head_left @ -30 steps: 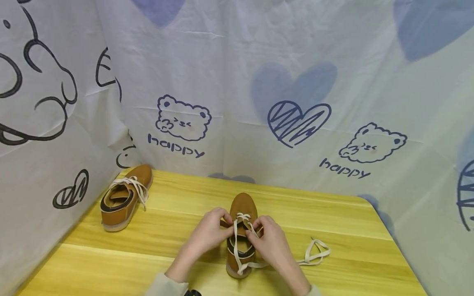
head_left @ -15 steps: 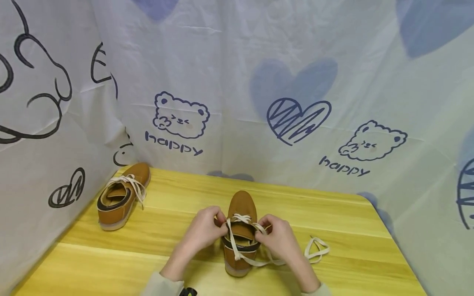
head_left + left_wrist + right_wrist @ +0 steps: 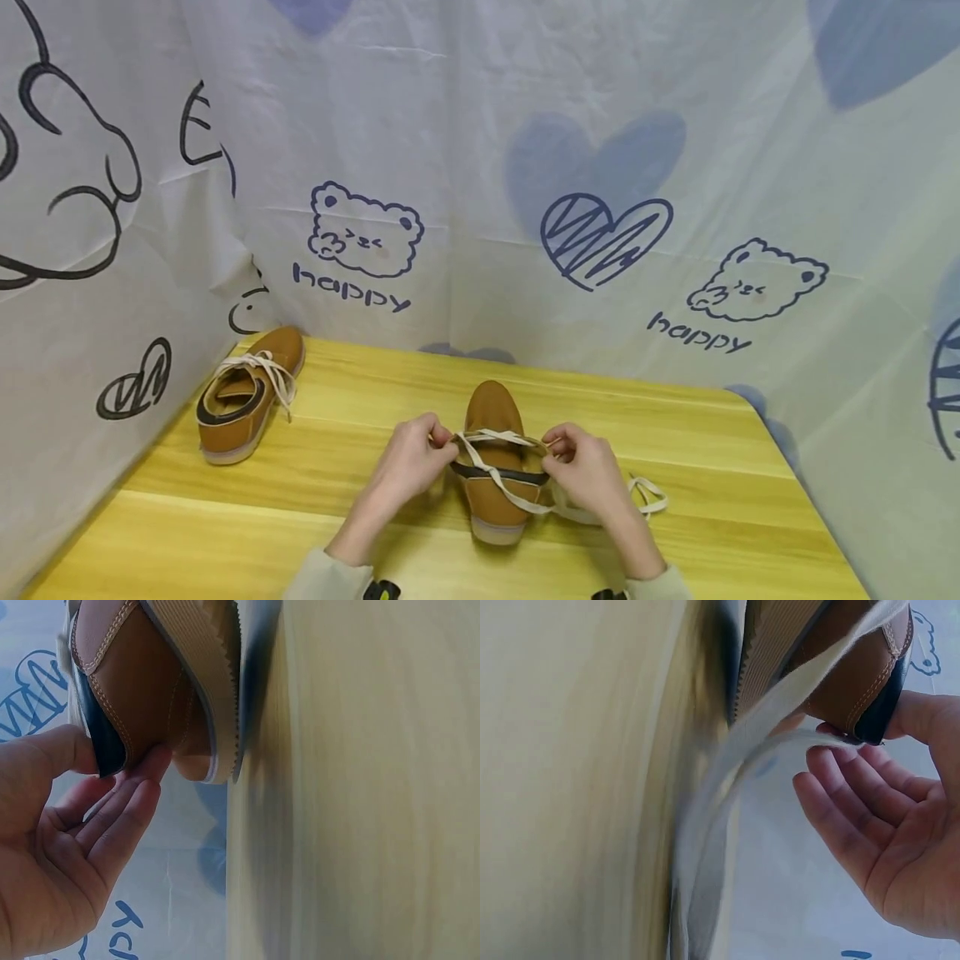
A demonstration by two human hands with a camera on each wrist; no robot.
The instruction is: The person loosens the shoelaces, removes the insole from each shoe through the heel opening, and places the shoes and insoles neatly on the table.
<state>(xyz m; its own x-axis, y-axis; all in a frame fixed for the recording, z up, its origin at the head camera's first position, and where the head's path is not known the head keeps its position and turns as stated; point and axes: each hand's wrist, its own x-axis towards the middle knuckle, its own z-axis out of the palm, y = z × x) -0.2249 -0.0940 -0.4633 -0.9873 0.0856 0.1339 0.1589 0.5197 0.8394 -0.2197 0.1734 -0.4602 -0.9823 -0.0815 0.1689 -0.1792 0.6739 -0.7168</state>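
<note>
A brown lace-up shoe (image 3: pixel 495 408) points away from me in the middle of the table, its opening pulled wide. My left hand (image 3: pixel 414 457) pinches the left eyelet flap between thumb and fingers. On the other side my right hand (image 3: pixel 588 471) pinches the right flap. The left wrist view has the thumb on the dark collar edge and fingers (image 3: pixel 124 821) beneath it. White laces (image 3: pixel 517 502) cross the throat, and one long end sweeps across the opening and heel toward the right hand. In the right wrist view a lace (image 3: pixel 802 679) hangs down past the sole.
A matching brown shoe (image 3: pixel 237 433) with loosely tied laces stands at the left rear of the yellow wooden table (image 3: pixel 322 500). A loose lace loop (image 3: pixel 651 493) lies right of my right hand. Printed white cloth (image 3: pixel 480 167) hangs behind the table and along its left side.
Both hands have moved apart, drawing the shoe's flaps outward and widening the opening. The right hand has shifted right. The lace across the heel now lies closer to the opening.
</note>
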